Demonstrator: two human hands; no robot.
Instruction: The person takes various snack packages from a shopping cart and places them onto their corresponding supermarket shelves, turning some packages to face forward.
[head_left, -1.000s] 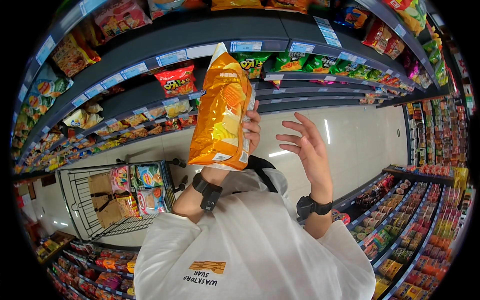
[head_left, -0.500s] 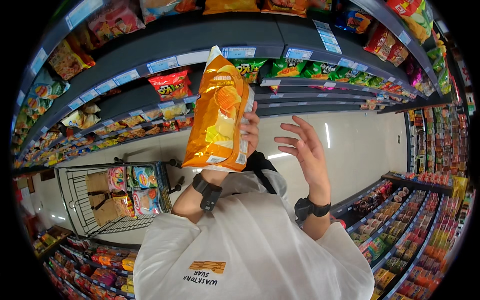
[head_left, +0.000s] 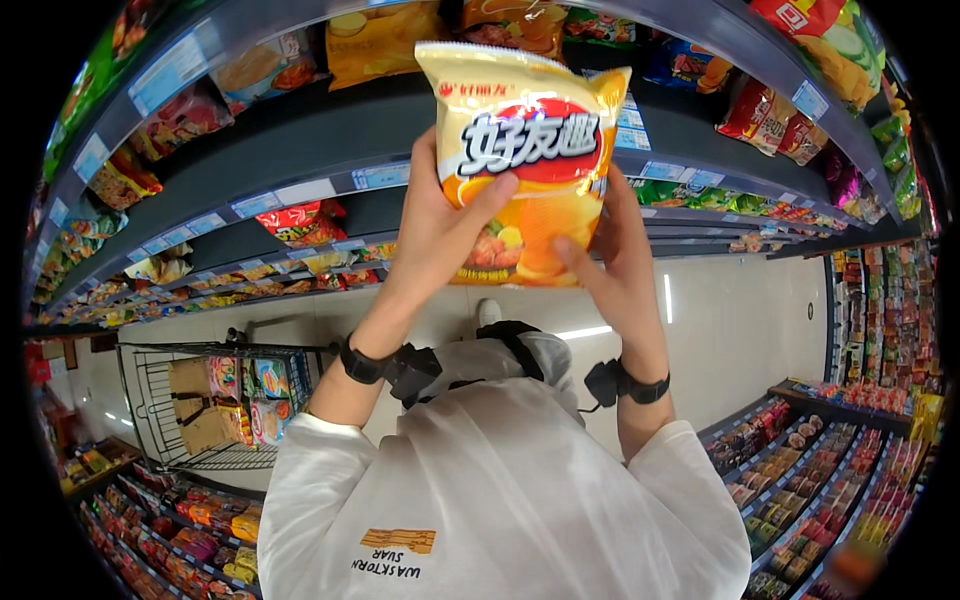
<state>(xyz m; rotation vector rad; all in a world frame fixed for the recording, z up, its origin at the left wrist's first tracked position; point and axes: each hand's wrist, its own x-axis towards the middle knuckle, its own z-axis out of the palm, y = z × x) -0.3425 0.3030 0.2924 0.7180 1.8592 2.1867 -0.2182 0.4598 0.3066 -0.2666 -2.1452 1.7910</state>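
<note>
Both my hands hold up a cream, yellow and orange bag of potato chips [head_left: 535, 200], in front of the upper shelf. Its front, with a red oval and large lettering, faces me. My left hand [head_left: 445, 215] grips the left edge, thumb laid across the front. On the right edge is my right hand [head_left: 615, 265], its thumb pressed to the lower front. The fingers behind the bag are mostly hidden. Dark straps with small devices circle both wrists.
A wire shopping cart [head_left: 150, 400] stands at lower left with several snack bags [head_left: 270, 380] and a brown carton [head_left: 195, 425] in it. Dark shelves [head_left: 290, 140] of bagged snacks run across the top. More stocked racks [head_left: 790, 490] stand at lower right, beyond the pale floor [head_left: 730, 330].
My right hand, empty and spread before, has come onto the bag. The bag has been turned to show its front and lifted up and to the right.
</note>
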